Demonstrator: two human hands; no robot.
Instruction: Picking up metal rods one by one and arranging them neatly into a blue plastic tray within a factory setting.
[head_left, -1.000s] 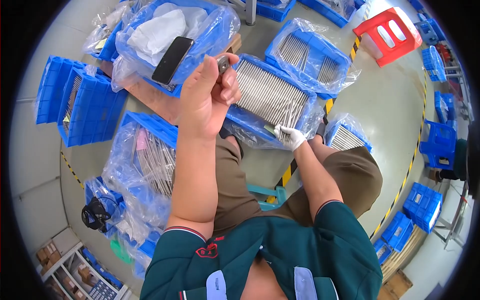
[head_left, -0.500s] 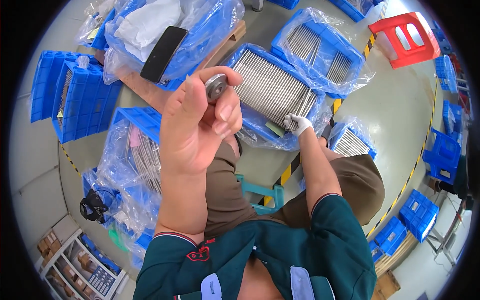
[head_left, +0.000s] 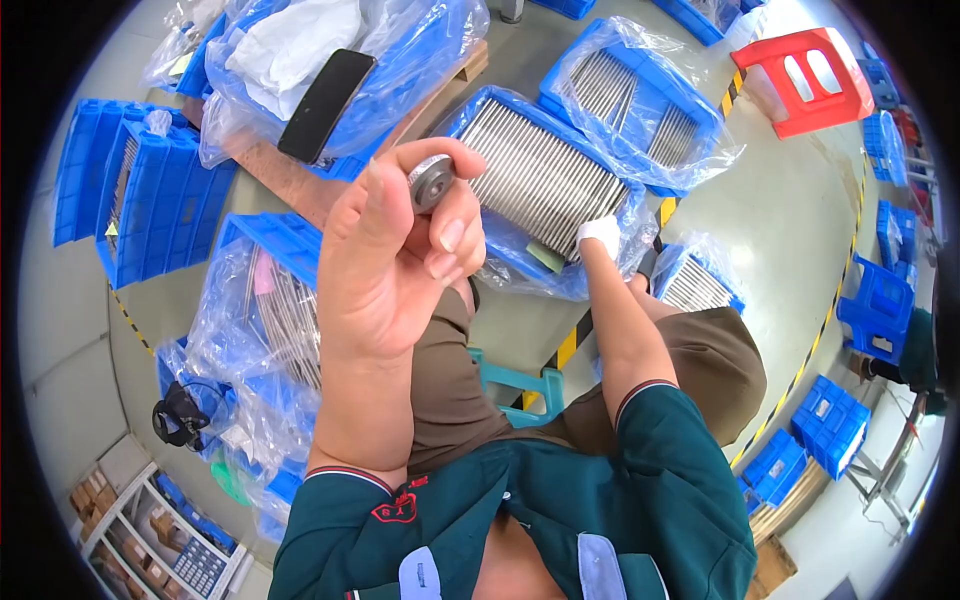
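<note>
Raised in front of me, my left hand (head_left: 385, 235) is bare and pinches a knurled metal ring gauge (head_left: 432, 184) between thumb and curled forefinger. The small hole of the gauge faces me. My right hand (head_left: 600, 236), in a white glove, is down at the near right corner of a blue crate. Its fingers are mostly hidden by the back of the hand. A dense row of slim metal rods (head_left: 535, 160) lies in that plastic-lined crate (head_left: 510, 258). The right hand touches the rods' near ends, beside a yellow-green paper slip (head_left: 546, 256).
Behind are another lined crate of rods (head_left: 690, 170) and a phone (head_left: 327, 105) on plastic wrap. A lined crate of rods (head_left: 270, 240) stands left, a smaller one (head_left: 698, 285) right. A teal stool (head_left: 545, 385) is beneath me; a red stool (head_left: 815, 85) is far right.
My right hand has turned, hiding its fingers and the rod ends seen there before. The rods by it, fanned out earlier, now lie in line with the row. My left hand keeps the gauge raised.
</note>
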